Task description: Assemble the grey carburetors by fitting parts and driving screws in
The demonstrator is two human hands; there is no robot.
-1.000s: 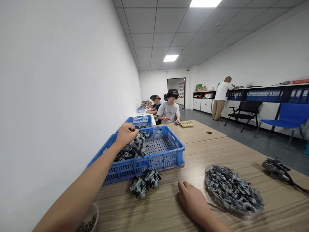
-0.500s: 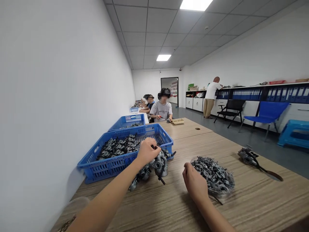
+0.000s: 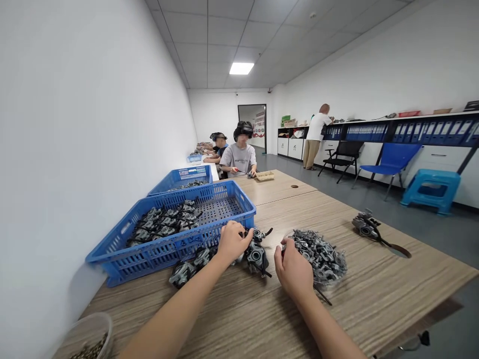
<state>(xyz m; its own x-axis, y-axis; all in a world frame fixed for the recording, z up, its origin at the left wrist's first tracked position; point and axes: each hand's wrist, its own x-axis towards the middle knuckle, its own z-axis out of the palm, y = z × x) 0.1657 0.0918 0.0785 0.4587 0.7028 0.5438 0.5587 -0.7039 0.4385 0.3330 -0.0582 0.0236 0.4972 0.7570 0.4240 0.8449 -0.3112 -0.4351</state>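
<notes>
My left hand (image 3: pixel 232 243) reaches over a carburetor (image 3: pixel 256 255) on the table, its fingers curled at the top of that part. More carburetors (image 3: pixel 183 273) with black hoses lie beside it along the front of a blue crate. My right hand (image 3: pixel 295 267) is closed round a screwdriver (image 3: pixel 322 295); a bit of red shows at the fingers and a dark shaft sticks out below the palm. Touching or very close to this hand is a clear round tub (image 3: pixel 342 279) heaped with small grey metal parts (image 3: pixel 318 252).
The blue crate (image 3: pixel 172 249) holds rows of carburetors, with a second blue crate (image 3: pixel 179 180) behind. One carburetor (image 3: pixel 364 227) lies at the right by a table hole. A tub of small screws (image 3: pixel 107 331) stands front left. A co-worker (image 3: pixel 239 157) sits across the table.
The carburetor under my left hand has come down from a raised, hanging position onto the table beside the others. The view has shifted slightly. My right hand keeps its grip near the tub.
</notes>
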